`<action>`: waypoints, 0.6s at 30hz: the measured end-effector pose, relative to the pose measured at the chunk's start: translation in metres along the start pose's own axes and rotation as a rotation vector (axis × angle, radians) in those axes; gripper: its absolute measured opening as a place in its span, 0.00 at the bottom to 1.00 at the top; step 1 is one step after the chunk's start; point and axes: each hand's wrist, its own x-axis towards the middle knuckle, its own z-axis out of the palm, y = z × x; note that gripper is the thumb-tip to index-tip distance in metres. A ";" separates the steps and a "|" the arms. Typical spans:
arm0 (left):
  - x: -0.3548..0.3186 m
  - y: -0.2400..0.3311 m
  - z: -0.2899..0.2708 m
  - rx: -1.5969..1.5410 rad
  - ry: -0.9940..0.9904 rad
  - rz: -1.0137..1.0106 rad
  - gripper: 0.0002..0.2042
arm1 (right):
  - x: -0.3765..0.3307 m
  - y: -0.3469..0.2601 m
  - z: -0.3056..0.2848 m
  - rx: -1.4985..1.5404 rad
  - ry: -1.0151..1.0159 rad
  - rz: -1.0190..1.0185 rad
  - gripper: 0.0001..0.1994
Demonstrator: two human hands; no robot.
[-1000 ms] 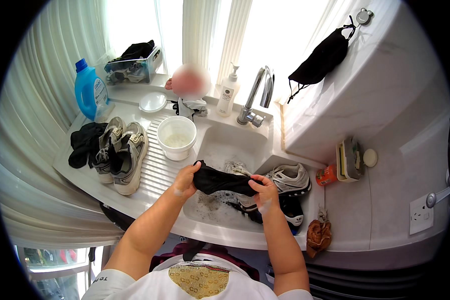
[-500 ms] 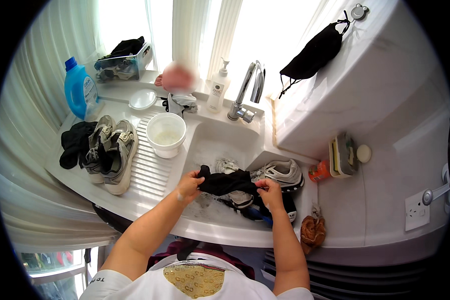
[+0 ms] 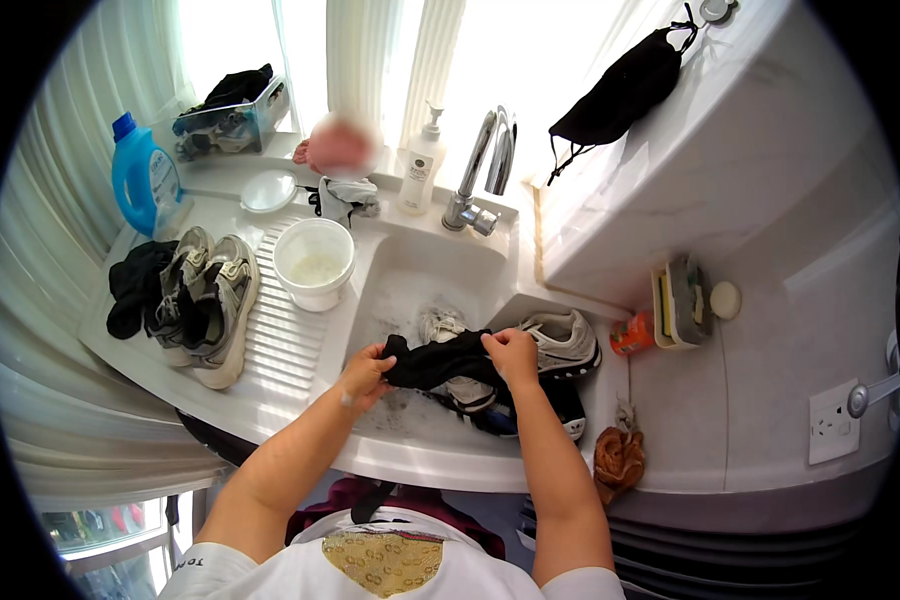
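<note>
Stretched between my two hands over the sink (image 3: 395,270) is a limp black sock (image 3: 435,362). My left hand (image 3: 366,374) pinches its left end, fingers closed. My right hand (image 3: 512,357) grips the top edge near the other end. Under the sock, partly hidden by it, lies a whitish sneaker (image 3: 472,396) in foamy water. Beside my right hand rests a white and grey sneaker (image 3: 562,342), and a dark shoe (image 3: 562,405) shows in front of it.
On the ridged drainboard stand a white tub (image 3: 315,262), a pair of grey sneakers (image 3: 215,310) and black cloth (image 3: 138,285). Behind are a blue detergent bottle (image 3: 142,180), a pump bottle (image 3: 422,170) and the faucet (image 3: 480,180). A sponge holder (image 3: 678,305) sits at right.
My right hand has moved left and up along the sock, bringing my hands closer together. The sock now bunches more between them. The whole view has shifted slightly.
</note>
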 end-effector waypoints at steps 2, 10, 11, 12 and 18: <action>0.002 -0.002 -0.003 -0.035 0.053 0.011 0.11 | 0.011 0.001 -0.009 0.595 -0.031 0.266 0.12; 0.007 -0.002 -0.003 -0.025 0.004 -0.004 0.12 | 0.012 -0.002 -0.017 0.092 0.064 -0.060 0.20; 0.007 -0.003 -0.004 -0.022 -0.001 -0.001 0.12 | 0.009 -0.010 -0.007 0.035 0.040 -0.083 0.21; 0.008 -0.003 -0.004 -0.018 -0.006 0.001 0.12 | 0.008 -0.019 0.004 -0.067 0.065 -0.124 0.21; 0.006 -0.001 -0.003 0.016 0.000 -0.009 0.11 | 0.023 -0.025 0.042 -0.454 0.108 -0.296 0.15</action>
